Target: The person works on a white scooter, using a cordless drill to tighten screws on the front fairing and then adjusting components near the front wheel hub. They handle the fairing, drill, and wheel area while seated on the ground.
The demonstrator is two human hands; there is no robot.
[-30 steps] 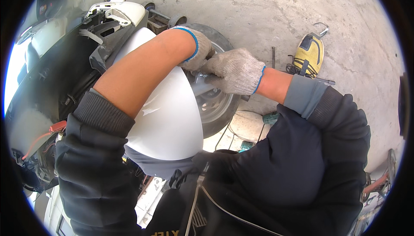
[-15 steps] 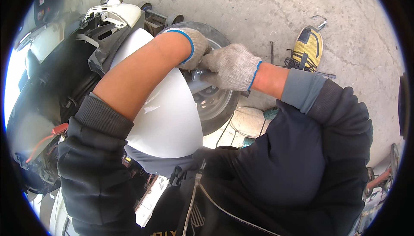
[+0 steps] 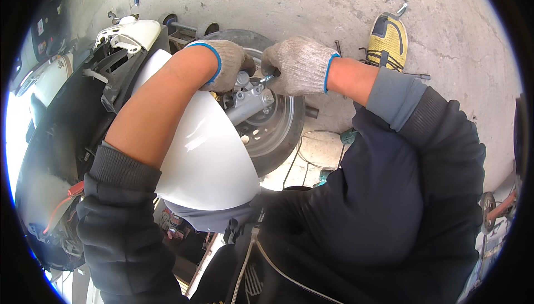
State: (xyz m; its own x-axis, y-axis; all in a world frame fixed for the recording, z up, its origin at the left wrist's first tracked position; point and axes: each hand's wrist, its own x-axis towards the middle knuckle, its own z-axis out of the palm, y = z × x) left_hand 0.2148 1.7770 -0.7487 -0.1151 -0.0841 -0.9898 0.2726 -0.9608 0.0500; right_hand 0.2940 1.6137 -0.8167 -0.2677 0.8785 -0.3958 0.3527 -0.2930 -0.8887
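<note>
- Small silver bolt-like metal piece (image 3: 267, 78): held at the curled fingers of the right hand (image 3: 300, 66), jutting left and slightly near, its long axis slanted.
- Its left end is set close to the far end of the thick silver-grey metal arm (image 3: 251, 108), in front of the black-tyred wheel (image 3: 282, 140); whether they touch cannot be told.
- The right hand is nearer to the piece, brought in from the right, back upward.
- The left hand (image 3: 227, 64) is bent inward, left of the piece; whether anything is gripped cannot be told.
</note>
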